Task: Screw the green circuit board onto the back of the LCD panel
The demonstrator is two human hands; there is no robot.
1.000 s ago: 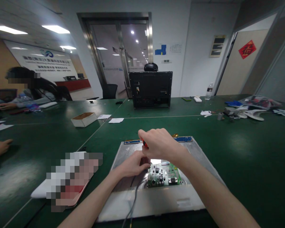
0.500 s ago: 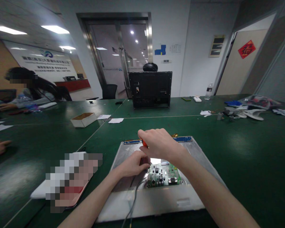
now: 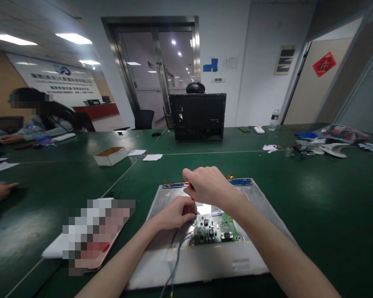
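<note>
My right hand point(image 3: 211, 186) is wrapped round the orange handle of a screwdriver point(image 3: 190, 186), held upright over the upper left corner of a green circuit board point(image 3: 216, 227). Close below, the fingers of my left hand point(image 3: 178, 213) are pinched together by the shaft and that corner. What they grip, if anything, is hidden, as is the screwdriver's tip. The board lies on a flat silver display panel point(image 3: 262, 207), which has a narrow blue circuit strip point(image 3: 242, 181) along its far edge. Grey cables point(image 3: 177, 260) run from the board's left side towards me.
To the left lie a white object and a pink one point(image 3: 113, 236), partly pixelated. Beyond are an open cardboard box point(image 3: 111, 158), paper slips point(image 3: 152, 157) and a black monitor housing point(image 3: 199, 118). A bottle point(image 3: 274, 120) stands far right. Another person's hand point(image 3: 0, 192) rests at the left edge.
My right hand has shifted very slightly, and more of the screwdriver's shaft shows beneath it. My left hand keeps its place at the board's corner.
</note>
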